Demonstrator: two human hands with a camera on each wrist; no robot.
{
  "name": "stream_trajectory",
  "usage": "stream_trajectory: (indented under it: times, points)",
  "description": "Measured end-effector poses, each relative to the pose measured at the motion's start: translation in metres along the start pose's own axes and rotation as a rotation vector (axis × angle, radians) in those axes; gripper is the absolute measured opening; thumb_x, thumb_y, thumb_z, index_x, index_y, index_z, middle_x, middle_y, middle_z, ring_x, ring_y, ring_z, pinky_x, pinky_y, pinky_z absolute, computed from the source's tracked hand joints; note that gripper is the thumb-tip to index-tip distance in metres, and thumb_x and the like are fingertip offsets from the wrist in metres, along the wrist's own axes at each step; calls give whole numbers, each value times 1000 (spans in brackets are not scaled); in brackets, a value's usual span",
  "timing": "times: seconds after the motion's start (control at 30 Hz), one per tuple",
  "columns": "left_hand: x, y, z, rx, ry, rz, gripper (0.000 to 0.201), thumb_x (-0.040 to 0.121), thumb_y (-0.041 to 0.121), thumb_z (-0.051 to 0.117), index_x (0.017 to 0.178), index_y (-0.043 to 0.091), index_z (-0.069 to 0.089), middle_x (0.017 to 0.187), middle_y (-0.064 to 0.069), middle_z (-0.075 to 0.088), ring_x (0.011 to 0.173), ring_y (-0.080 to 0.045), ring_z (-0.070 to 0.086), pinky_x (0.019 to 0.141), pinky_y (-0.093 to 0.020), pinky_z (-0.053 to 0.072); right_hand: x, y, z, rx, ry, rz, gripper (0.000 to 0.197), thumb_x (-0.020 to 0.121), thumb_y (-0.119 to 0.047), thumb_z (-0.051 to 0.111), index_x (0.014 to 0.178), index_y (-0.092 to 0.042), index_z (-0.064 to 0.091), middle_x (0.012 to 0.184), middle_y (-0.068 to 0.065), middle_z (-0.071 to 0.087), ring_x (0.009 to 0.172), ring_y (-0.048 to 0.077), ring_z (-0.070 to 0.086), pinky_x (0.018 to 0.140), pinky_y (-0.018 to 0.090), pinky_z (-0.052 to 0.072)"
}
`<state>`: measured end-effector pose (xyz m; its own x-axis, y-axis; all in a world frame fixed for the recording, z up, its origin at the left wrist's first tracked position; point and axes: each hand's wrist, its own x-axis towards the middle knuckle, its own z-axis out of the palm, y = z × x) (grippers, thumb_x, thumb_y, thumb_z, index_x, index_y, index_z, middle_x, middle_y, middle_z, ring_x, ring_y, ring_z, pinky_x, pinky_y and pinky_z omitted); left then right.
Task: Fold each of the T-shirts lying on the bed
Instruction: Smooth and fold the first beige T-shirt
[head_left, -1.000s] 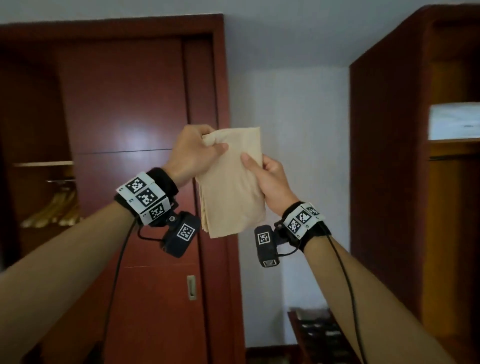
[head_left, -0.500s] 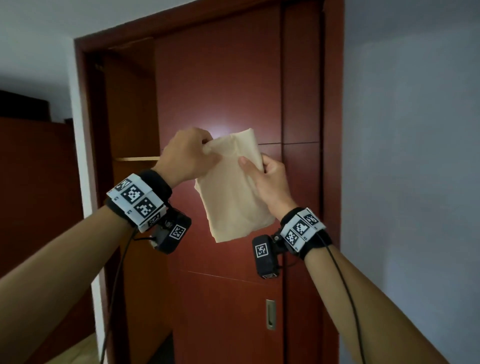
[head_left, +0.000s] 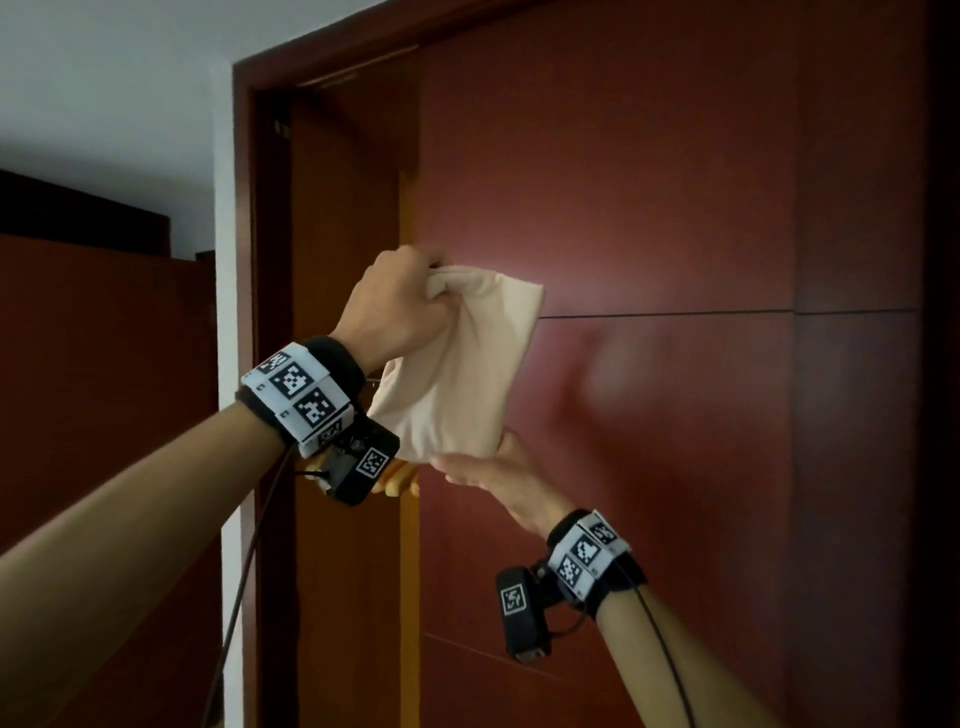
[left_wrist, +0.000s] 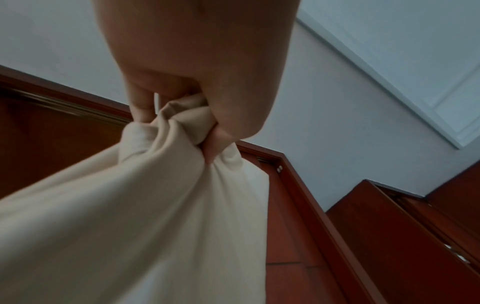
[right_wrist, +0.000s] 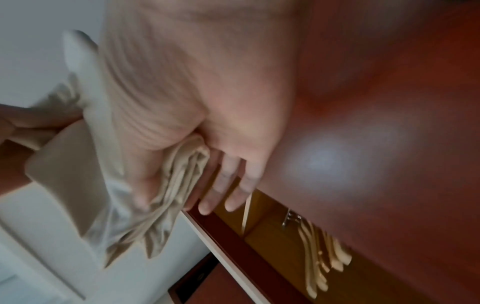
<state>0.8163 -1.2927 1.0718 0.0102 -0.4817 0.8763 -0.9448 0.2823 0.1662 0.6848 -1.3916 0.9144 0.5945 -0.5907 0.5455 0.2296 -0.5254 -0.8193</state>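
A folded beige T-shirt (head_left: 467, 374) hangs in the air in front of a wardrobe. My left hand (head_left: 400, 306) grips its bunched top corner in a fist, and the left wrist view shows the T-shirt (left_wrist: 130, 226) squeezed between the curled fingers (left_wrist: 218, 148). My right hand (head_left: 493, 467) is at the shirt's bottom edge, palm up. In the right wrist view the stacked layers of the T-shirt (right_wrist: 187, 164) are pinched between the thumb (right_wrist: 145, 185) and the fingers (right_wrist: 226, 185). No bed is in view.
A dark red sliding wardrobe door (head_left: 649, 208) fills the space right behind the shirt. Left of it is an open compartment (head_left: 343, 260) with wooden hangers (right_wrist: 319, 257) on a rail. A white wall (head_left: 104, 104) and another red-brown panel (head_left: 104, 389) lie further left.
My right hand has dropped from the shirt's right side to its bottom edge. The left hand keeps its grip on the top. The view has swung along the wardrobe.
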Motion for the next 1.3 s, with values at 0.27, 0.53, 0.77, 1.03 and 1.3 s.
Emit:
stream_trajectory:
  times: [0.27, 0.53, 0.77, 1.03, 1.3]
  points:
    - [38, -178, 24, -192, 342, -188, 7, 93, 21, 63, 96, 16, 63, 91, 5, 66, 82, -8, 63, 62, -24, 49, 170, 66, 29, 259, 175, -63, 14, 88, -3, 63, 81, -5, 75, 81, 17, 73, 80, 30, 72, 85, 37, 55]
    - [88, -364, 58, -358, 334, -523, 18, 91, 19, 69, 101, 5, 63, 99, -16, 71, 72, -26, 70, 52, -32, 56, 355, 73, 60, 245, 371, -147, 5, 87, -18, 69, 91, -19, 72, 86, 3, 74, 83, 24, 74, 58, 34, 57]
    - [140, -465, 82, -490, 377, -510, 38, 96, 13, 62, 125, 15, 38, 107, -23, 67, 63, -34, 73, 47, -33, 55, 499, 36, 70, 58, 284, -34, 29, 85, -12, 71, 112, -4, 68, 95, 14, 76, 75, 29, 76, 60, 41, 63]
    - [187, -539, 123, -686, 148, -376, 24, 102, 19, 48, 123, 11, 56, 109, -21, 70, 72, -37, 76, 51, -34, 59, 598, 50, 67, -218, 422, 107, 27, 91, -10, 69, 106, -6, 46, 98, 16, 62, 86, 31, 67, 71, 43, 61]
    - [221, -584, 160, -796, -25, -388, 32, 104, 28, 44, 125, 8, 58, 110, -11, 69, 93, -30, 73, 80, -52, 63, 711, 89, 6, -483, 351, 277, 51, 66, -41, 83, 108, -15, 74, 127, 9, 70, 121, 30, 65, 105, 51, 52]
